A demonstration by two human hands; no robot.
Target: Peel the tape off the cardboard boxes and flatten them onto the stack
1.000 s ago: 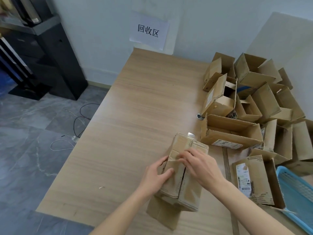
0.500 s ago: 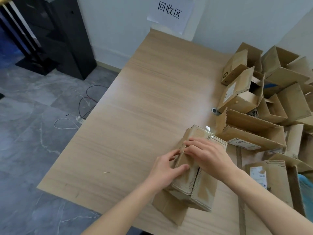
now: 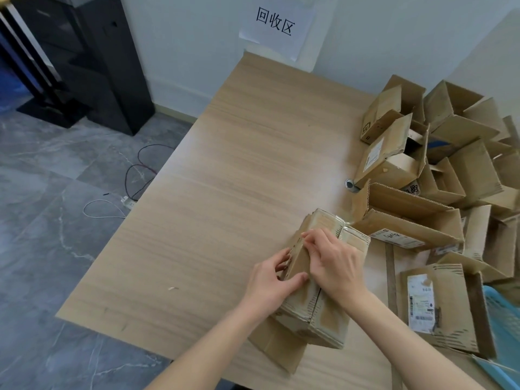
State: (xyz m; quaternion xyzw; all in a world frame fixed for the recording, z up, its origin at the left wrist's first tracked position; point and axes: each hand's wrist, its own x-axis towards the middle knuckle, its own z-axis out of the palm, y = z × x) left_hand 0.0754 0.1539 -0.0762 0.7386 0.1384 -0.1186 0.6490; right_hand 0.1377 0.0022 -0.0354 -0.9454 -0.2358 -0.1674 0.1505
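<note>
Both hands work on one small closed brown cardboard box (image 3: 315,302) that rests on the pale wooden tabletop (image 3: 230,198) near its close edge. From the head camera, the left hand (image 3: 268,285) grips the box's left side, thumb lying across the top face and fingers curled round the left wall. Just right of it, the right hand (image 3: 334,266) lies over the top of the box with its fingertips (image 3: 308,237) drawn together, pinching at the clear tape (image 3: 342,229) near the centre seam; whether tape is actually lifted between them cannot be told. A loose brown flap (image 3: 277,350) sticks out from beneath the box, below the left wrist. Beyond the right hand and farther right lies a heap of opened brown cardboard boxes (image 3: 439,175), some with white shipping labels. A blue plastic basket (image 3: 503,319) shows at the far right edge. Ahead of both hands, a white paper sign (image 3: 277,26) with black characters hangs on the wall.
</note>
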